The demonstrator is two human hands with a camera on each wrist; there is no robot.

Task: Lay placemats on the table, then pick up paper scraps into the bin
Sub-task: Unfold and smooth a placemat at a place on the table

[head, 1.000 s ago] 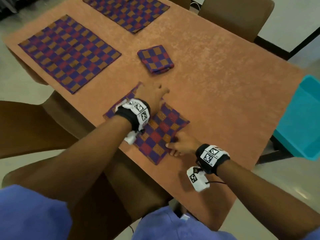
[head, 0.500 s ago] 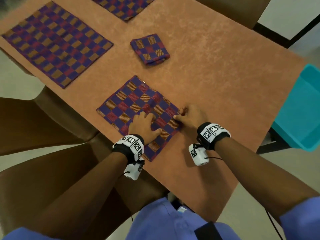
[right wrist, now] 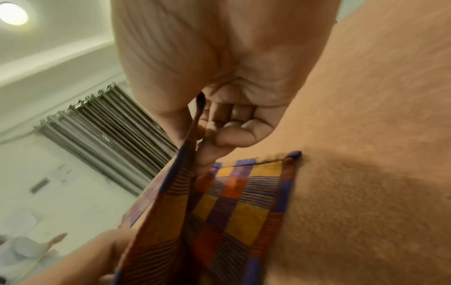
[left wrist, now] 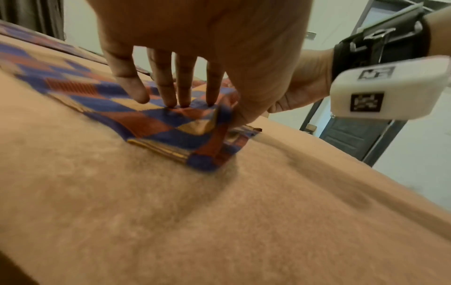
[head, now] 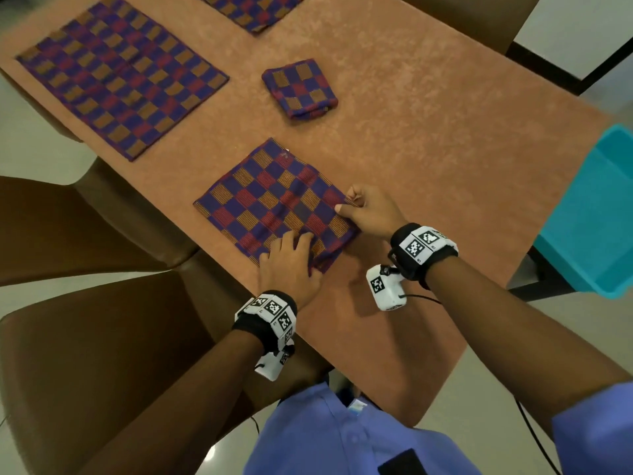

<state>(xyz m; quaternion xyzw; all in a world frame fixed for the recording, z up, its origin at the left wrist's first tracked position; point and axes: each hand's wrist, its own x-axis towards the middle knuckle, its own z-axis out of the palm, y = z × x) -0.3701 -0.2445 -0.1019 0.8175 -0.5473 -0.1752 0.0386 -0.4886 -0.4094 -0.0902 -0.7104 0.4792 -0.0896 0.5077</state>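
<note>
Half-folded placemat (head: 274, 204) at near table (head: 445, 138) edge, long axis running far-left to near-right. Right hand (head: 371, 210) pinching its lifted top layer; left hand (head: 291, 265) pressing with flat fingers (thumb hidden).

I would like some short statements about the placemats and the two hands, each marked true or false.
1. The right hand pinches an edge of the near placemat. True.
2. The left hand holds a paper scrap. False: its fingers are straight and press on the near placemat.
3. A folded placemat lies on the table beyond the near one. True.
4. The blue bin stands on the table. False: it is beside the table, past its right edge.
5. The near placemat is fully spread. False: it is still partly folded, smaller than the spread placemat to the left.
</note>
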